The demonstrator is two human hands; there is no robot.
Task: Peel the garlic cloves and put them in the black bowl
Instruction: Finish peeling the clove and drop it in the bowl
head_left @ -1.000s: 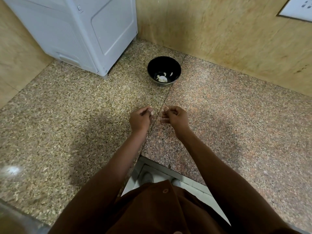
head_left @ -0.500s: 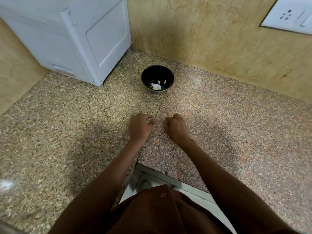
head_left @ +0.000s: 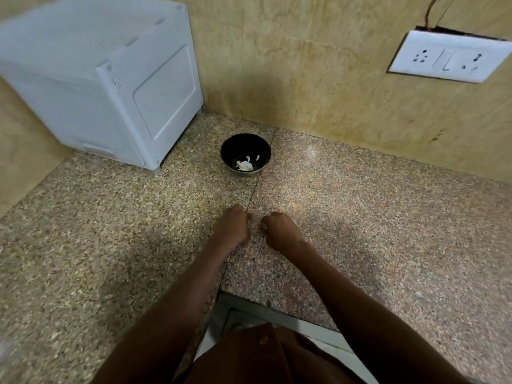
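The black bowl [head_left: 245, 146] stands on the granite counter near the back wall and holds a few pale peeled garlic cloves [head_left: 245, 165]. In front of it, my left hand [head_left: 232, 228] and my right hand [head_left: 280, 230] sit close together on the counter, a small gap between them. Both hands have their fingers curled under, knuckles up. A small pale bit, seemingly a garlic clove, shows at the left hand's fingertips. The curled fingers of the right hand hide whatever they may hold.
A white appliance [head_left: 110, 79] stands at the back left, close to the bowl. A wall socket plate [head_left: 446, 56] is at the upper right. The counter's front edge [head_left: 277, 306] lies under my forearms.
Both hands have turned knuckles up and lowered towards the counter, so the pale bits at their fingertips are now mostly hidden. The camera has tilted up, showing more wall.
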